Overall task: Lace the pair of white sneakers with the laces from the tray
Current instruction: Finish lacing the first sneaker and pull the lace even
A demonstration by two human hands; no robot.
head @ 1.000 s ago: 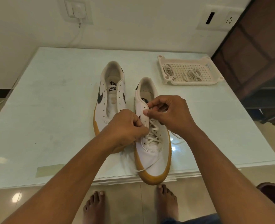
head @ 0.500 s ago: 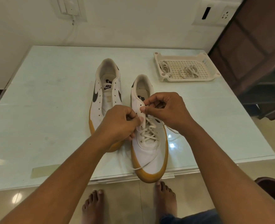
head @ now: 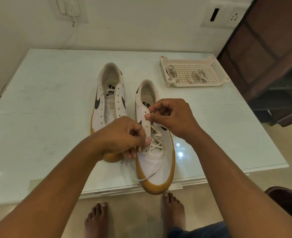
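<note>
The unlaced sneaker [head: 110, 103] lies at the left of the desk [head: 47, 109]. Beside it, the left hand [head: 119, 136] pinches the lace [head: 156, 143] of the half-laced sneaker [head: 156, 162], whose toe points toward the person. The right hand [head: 173, 117], nearer the empty upper eyelets, pinches there, probably on the lace end. Spare laces [head: 197, 77] sit in the tray [head: 217, 66].

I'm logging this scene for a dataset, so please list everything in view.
table: 1, pale, glass-topped, centre
unlaced sneaker: 1, white, gum sole, on table, left
half-laced sneaker: 1, white, gum sole, table's near edge
lace: 1, off-white, threaded in half-laced sneaker
tray: 1, cream, table's far right
spare laces: 2 bundles, off-white, in tray
wall plates: 2, white, wall behind
cabinet: 1, brown, right
feet: 2, bare, on floor
left hand: pinches lace
right hand: pinches half-laced sneaker's eyelet edge
</note>
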